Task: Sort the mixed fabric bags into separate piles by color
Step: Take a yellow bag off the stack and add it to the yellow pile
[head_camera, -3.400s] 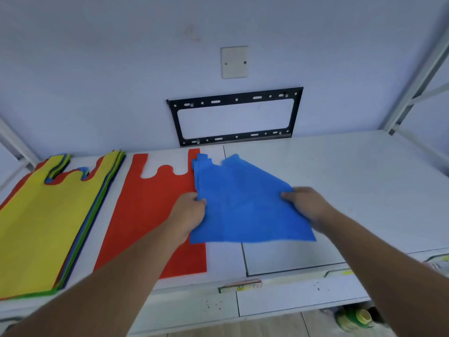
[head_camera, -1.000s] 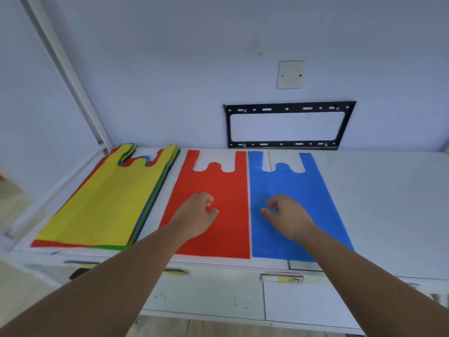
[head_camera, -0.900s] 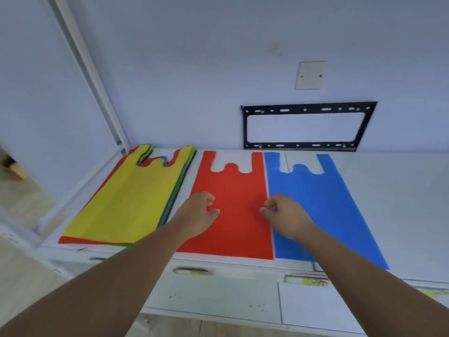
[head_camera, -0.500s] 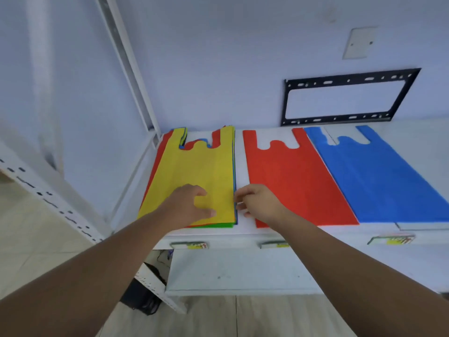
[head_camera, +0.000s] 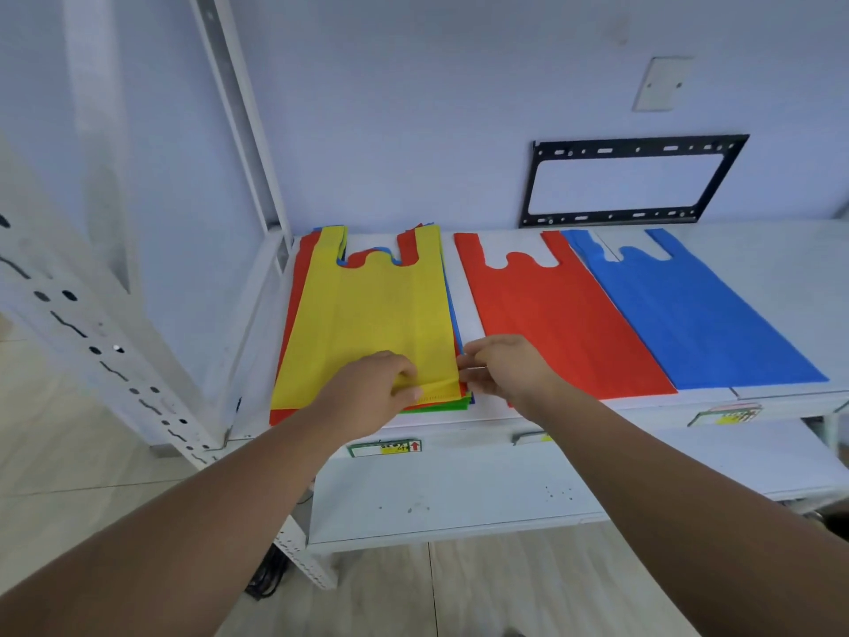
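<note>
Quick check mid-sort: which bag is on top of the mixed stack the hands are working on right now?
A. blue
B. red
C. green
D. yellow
D: the yellow bag lies on top of the mixed stack, its near corner pinched by the left hand, the right hand at its edge.

A yellow bag (head_camera: 376, 314) tops the mixed stack (head_camera: 294, 287), its near right corner lifted. At its 3 o'clock, a red bag (head_camera: 556, 314) lies flat; further right lies a blue bag (head_camera: 689, 310).
</note>
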{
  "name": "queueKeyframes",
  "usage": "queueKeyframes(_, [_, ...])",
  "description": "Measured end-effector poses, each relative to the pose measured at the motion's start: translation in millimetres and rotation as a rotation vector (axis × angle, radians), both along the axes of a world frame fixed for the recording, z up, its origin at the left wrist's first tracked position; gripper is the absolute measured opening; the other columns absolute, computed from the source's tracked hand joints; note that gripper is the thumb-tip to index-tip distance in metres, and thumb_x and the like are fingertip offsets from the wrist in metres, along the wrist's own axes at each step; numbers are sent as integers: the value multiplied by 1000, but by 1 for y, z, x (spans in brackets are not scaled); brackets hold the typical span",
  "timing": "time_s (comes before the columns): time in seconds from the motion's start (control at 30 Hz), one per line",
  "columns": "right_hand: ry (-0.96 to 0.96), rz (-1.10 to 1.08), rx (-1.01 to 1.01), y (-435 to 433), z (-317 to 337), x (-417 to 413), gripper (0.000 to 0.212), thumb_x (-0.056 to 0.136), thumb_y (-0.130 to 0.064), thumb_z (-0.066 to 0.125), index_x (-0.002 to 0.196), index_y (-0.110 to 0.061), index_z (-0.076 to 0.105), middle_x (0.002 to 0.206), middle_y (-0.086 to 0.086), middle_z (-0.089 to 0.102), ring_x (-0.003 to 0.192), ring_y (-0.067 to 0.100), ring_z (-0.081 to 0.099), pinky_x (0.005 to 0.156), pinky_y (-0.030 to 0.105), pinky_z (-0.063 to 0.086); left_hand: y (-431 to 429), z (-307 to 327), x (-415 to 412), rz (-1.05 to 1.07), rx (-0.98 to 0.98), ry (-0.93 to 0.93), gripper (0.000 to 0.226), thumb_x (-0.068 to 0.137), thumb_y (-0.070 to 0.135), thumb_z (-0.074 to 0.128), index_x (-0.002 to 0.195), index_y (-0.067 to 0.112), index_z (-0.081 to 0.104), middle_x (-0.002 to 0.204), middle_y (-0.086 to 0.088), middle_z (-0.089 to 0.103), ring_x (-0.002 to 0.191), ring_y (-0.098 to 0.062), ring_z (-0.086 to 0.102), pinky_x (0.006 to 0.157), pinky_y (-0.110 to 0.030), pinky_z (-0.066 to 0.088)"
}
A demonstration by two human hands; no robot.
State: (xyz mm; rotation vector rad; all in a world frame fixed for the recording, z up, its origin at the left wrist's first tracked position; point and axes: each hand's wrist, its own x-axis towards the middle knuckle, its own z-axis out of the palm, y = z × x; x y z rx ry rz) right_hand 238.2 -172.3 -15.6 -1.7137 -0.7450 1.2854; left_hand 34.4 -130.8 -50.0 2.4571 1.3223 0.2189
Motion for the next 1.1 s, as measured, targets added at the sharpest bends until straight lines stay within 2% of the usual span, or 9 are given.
queueKeyframes(0.13, [-4, -20, 4, -4, -3, 0, 21, 96, -2, 44, 105, -2, 63, 96, 19, 71, 79, 27, 67, 79, 39, 60, 3, -3, 0, -27, 34, -57, 35, 100, 42, 53, 126, 22, 63, 128, 5, 64, 109, -18, 63, 93, -38, 51])
queueKeyframes(0.27, [-8, -7, -27, -10, 0, -3, 17, 98, 0, 45, 103, 1, 62, 99, 23, 68, 88, 31, 67, 69, 31, 60, 3, -7, 3, -36, 72, -51, 26, 102, 35, 49, 119, 22, 64, 116, 4, 66, 86, -18, 64, 77, -36, 52])
queueKeyframes(0.47, [-56, 7, -4, -8, -1, -6, 20, 96, 0, 43, 93, -3, 63, 106, 26, 71, 88, 33, 69, 76, 36, 61, 3, -9, 1, 4, 64, -22, 16, 101, 29, 47, 100, 22, 62, 113, 3, 67, 62, -9, 52, 67, -34, 49])
queueKeyframes(0.57, [-177, 44, 45, -8, -6, -4, 26, 93, -2, 40, 91, -7, 65, 98, 18, 75, 93, 34, 72, 79, 39, 61, 2, -8, 3, 13, 34, -8, 33, 96, 54, 52, 105, 24, 62, 114, 7, 65, 80, -15, 62, 77, -37, 52])
queueKeyframes(0.67, [-249, 98, 72, -9, -8, -5, 31, 91, -2, 38, 99, -6, 68, 96, 13, 76, 86, 28, 73, 68, 33, 59, -1, -6, 4, 9, 18, 21, 53, 82, 71, 60, 113, 28, 60, 117, 12, 60, 89, -15, 62, 81, -38, 53])
queueKeyframes(0.8, [-285, 96, 110, -10, -3, -8, 34, 91, -2, 38, 106, -6, 69, 97, 9, 76, 77, 14, 68, 54, 16, 47, -3, -3, 8, 28, 41, 42, 56, 79, 67, 67, 118, 27, 59, 120, 10, 60, 84, -15, 59, 79, -36, 52])
queueKeyframes(0.9, [-238, 92, 118, -9, -2, -8, 34, 92, 0, 38, 106, -4, 68, 100, 12, 75, 75, 15, 68, 48, 13, 47, -3, -5, 8, 26, 57, 9, 49, 82, 63, 66, 115, 26, 61, 118, 9, 61, 88, -16, 61, 80, -37, 53])
queueKeyframes(1.03, [-1, 22, 78, -7, -3, -8, 26, 95, 2, 41, 105, -5, 64, 101, 14, 74, 78, 20, 72, 67, 32, 59, -2, -8, 5, 41, 7, -73, 44, 84, 62, 65, 111, 27, 65, 117, 10, 63, 97, -14, 62, 87, -37, 52])
queueKeyframes(1.1, [96, -34, 53, -6, -3, -10, 24, 96, 3, 41, 99, -5, 63, 99, 16, 74, 80, 24, 73, 74, 35, 61, 0, -8, 3, 37, -9, -94, 44, 85, 62, 64, 112, 27, 66, 117, 11, 64, 100, -13, 62, 90, -36, 51])
